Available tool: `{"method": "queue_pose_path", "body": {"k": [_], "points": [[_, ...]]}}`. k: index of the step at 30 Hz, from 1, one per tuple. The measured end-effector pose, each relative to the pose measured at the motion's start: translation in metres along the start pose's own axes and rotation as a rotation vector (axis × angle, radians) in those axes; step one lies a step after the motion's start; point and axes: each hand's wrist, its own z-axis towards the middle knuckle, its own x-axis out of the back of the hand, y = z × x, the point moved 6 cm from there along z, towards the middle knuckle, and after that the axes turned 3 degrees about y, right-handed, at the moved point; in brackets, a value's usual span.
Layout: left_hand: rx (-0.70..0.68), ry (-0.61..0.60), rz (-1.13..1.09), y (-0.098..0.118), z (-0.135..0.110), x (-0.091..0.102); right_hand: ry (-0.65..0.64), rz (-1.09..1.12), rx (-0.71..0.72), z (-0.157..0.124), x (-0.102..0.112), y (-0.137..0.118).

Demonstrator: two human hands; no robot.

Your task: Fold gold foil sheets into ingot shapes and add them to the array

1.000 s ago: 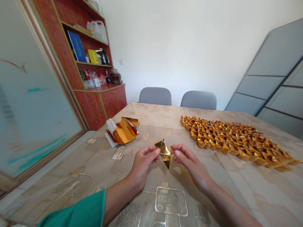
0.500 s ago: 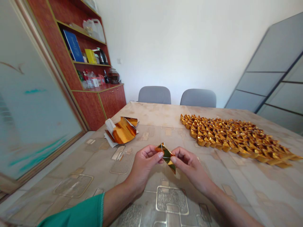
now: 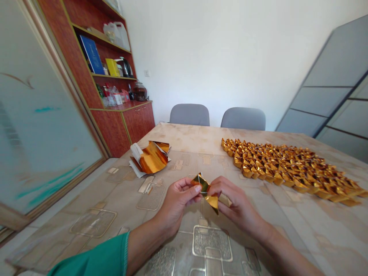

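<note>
A small folded piece of gold foil paper point(image 3: 207, 193) is held in the air just above the table, between both hands. My left hand point(image 3: 178, 203) pinches its left end with thumb and fingers closed. My right hand point(image 3: 234, 203) grips its right side, fingers curled round it. A loose stack of flat gold foil sheets point(image 3: 151, 157) lies on the table to the far left of my hands. Rows of finished gold paper ingots point(image 3: 287, 166) cover the table's right half.
The table point(image 3: 100, 214) has a beige patterned cover. Two grey chairs point(image 3: 189, 114) stand at its far side. A red wooden shelf cabinet point(image 3: 115, 84) with books, bottles and a kettle is at the left wall. Grey panels point(image 3: 336, 92) lean at the right.
Both hands have drawn closer together on the gold piece. It has been folded smaller and turned, its lower tip now pointing down to the right.
</note>
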Motion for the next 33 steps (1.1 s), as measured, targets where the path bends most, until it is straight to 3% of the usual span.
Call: {"method": "queue_pose_path", "body": {"k": [7,15,33], "points": [[0.032,-0.035,-0.008,-0.004,0.0,0.0,0.073,0.019,-0.042,0.001,0.006,0.002],[0.042,-0.06,0.04,-0.006,-0.003,-0.002,-0.012,0.005,-0.013,0.001,0.003,0.0],[0.044,-0.074,0.078,-0.011,-0.003,-0.003,-0.039,-0.014,0.0,0.003,0.011,0.0]]}}
